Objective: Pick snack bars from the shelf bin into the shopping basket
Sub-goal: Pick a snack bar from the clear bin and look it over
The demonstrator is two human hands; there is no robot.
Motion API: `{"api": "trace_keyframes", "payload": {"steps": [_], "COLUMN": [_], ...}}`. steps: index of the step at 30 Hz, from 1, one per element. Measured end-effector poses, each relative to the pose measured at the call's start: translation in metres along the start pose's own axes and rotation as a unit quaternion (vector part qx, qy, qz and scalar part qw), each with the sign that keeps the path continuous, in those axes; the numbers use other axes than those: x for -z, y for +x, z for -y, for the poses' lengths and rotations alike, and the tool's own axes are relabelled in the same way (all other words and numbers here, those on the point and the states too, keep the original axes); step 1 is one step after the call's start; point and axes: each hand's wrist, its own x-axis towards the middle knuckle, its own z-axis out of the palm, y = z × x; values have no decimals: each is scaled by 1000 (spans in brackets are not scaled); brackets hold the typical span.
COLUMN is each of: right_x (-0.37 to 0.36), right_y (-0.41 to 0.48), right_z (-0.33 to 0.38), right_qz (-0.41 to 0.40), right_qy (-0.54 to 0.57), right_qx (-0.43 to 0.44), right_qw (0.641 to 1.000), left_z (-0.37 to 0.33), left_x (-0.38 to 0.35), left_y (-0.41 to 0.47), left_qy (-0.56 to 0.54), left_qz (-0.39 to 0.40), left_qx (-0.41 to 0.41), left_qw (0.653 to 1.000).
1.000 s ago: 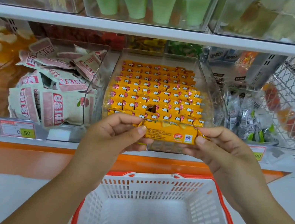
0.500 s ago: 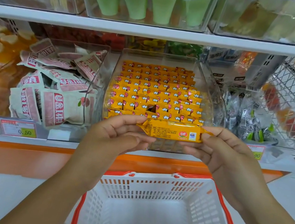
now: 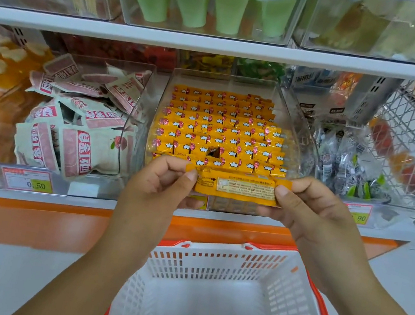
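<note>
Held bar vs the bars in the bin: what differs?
The held bar lies crosswise, text panel facing the camera; the bars in the bin sit packed in rows, showing white-and-red marks. The held bar is pinched at its ends by the left hand and right hand, in front of the clear bin; the bars in the bin are untouched. Both have orange wrappers.

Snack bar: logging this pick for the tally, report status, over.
Left hand and right hand each pinch one end of the snack bar. Bar in front of shelf bin, not yet in shopping basket. Nothing in the way.
</note>
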Motion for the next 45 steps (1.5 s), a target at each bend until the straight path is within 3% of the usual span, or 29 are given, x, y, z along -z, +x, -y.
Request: {"api": "trace_keyframes", "payload": {"steps": [6,14,20,26,29,33,36,41,45], "right_x": [-5,2,0,0,-2,-6,-10,-11,-17], "right_y": [-3,0,3,4,5,8,9,15,51], "right_z": [5,0,2,-3,-6,-7,-8,-5,18], "right_qz": [-16,26,2,27,-8,-34,-59,-149,-102], "right_qy": [-7,11,58,60,0,14,28,-41,-89], "right_qx": [32,8,-12,-32,-29,-51,-63,-18,62], "right_qw": [999,1000,998,997,1000,998,996,988,989], "left_z": [2,3,6,7,8,12,17,21,34], "left_x": [-4,0,4,0,-2,-2,-2,-5,-9], "left_y": [-6,-1,3,4,2,5,14,42,59], "left_qy": [-36,-52,-103,12,113,188,301,468,558], "left_qz": [-50,14,32,35,54,68,48,4,33], "left_qx": [-3,36,68,27,-9,-32,-66,-170,-192], "left_qw": [998,998,992,999,992,979,950,867,807]}}
